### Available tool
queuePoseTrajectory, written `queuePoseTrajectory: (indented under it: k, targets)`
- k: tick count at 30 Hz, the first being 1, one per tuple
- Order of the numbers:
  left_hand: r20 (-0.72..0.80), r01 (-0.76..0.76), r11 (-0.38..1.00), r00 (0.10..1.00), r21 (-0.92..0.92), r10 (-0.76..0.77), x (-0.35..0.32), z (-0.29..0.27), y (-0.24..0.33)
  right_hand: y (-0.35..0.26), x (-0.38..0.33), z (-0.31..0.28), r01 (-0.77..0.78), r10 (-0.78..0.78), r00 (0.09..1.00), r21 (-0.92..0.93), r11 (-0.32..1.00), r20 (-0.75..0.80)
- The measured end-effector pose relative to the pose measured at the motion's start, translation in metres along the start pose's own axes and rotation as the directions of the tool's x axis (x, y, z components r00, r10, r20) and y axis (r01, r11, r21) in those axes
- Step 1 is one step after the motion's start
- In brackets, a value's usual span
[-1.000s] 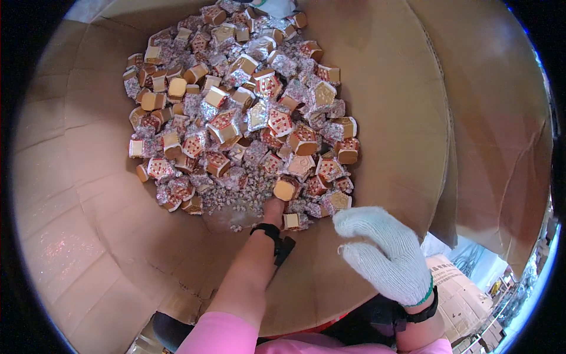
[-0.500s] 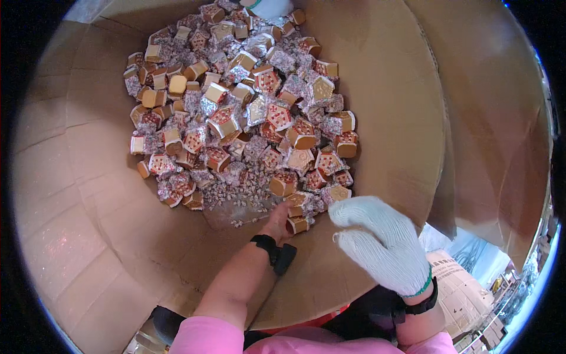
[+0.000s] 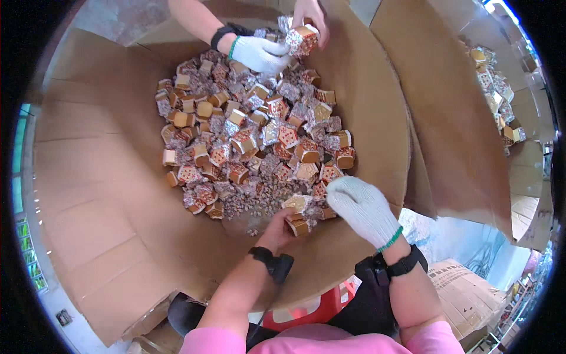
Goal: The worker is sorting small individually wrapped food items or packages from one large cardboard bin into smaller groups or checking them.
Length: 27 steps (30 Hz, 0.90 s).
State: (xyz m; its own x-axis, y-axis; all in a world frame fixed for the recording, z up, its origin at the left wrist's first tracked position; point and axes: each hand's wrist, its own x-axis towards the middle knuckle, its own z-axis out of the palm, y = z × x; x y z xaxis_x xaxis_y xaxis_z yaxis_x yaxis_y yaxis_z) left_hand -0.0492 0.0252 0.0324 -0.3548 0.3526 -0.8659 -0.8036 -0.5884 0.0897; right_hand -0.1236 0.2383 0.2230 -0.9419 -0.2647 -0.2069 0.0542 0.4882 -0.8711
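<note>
My bare left hand is closed on a small gingerbread-house figure, brown with white edging, lifted slightly near the front of a big cardboard box. Another house figure lies just below its fingers. My right hand, in a white knitted glove, is closed beside it, fingers pressed together; what they grip, if anything, is hidden. Crinkled clear wrap shows between my hands. Beyond spreads a heap of similar house figures, many in bubble wrap.
Across the box, another person's gloved hand and bare hand handle a wrapped house figure. Loose crumb-like bits lie in front of the heap. A second box at right holds more figures. A carton stands at lower right.
My left hand has raised a house figure slightly. My right hand has moved up and left, its fingers closing. The other person's hands have come into view, and my view has shifted.
</note>
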Motion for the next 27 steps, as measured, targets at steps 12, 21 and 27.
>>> queuePoseTrajectory:
  k: [12, 21, 27]
  targets:
    - [0.326, -0.338, 0.940, 0.885, -0.038, 0.331, -0.196, 0.009, 0.010, -0.019, -0.043, 0.018, 0.002, -0.034, 0.997, 0.389, 0.921, 0.075]
    - [0.333, -0.493, 0.870, 0.818, -0.016, 0.470, -0.265, 0.007, -0.024, -0.105, -0.120, 0.077, 0.376, -0.378, 0.924, 0.047, 0.925, 0.054]
    - [0.201, -0.604, 0.796, 0.785, 0.040, 0.585, -0.287, 0.018, -0.052, -0.106, -0.153, 0.098, 0.388, -0.378, 0.921, 0.144, 0.910, -0.094]
